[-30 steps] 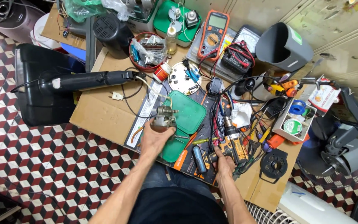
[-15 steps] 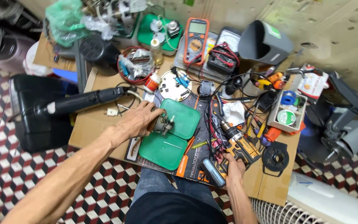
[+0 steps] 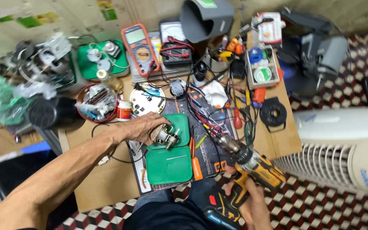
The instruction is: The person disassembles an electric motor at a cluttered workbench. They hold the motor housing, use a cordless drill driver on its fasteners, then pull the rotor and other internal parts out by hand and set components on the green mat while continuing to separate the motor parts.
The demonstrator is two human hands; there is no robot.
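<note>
Motor part under left hand (touching)

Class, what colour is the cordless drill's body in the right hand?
Yellow and black cordless drill, clearest in the head view.

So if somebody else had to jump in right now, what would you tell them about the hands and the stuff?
Left hand: gripping a small metal motor part, held over the open green plastic case.
Right hand: holding a yellow and black cordless drill, its chuck pointing toward the motor part but not touching it.
Nearby: orange multimeter at the back of the cardboard-covered table, red bowl of bits to the left.
Done: part and drill are both in hand.
Left: drill has not met the part yet.
</note>
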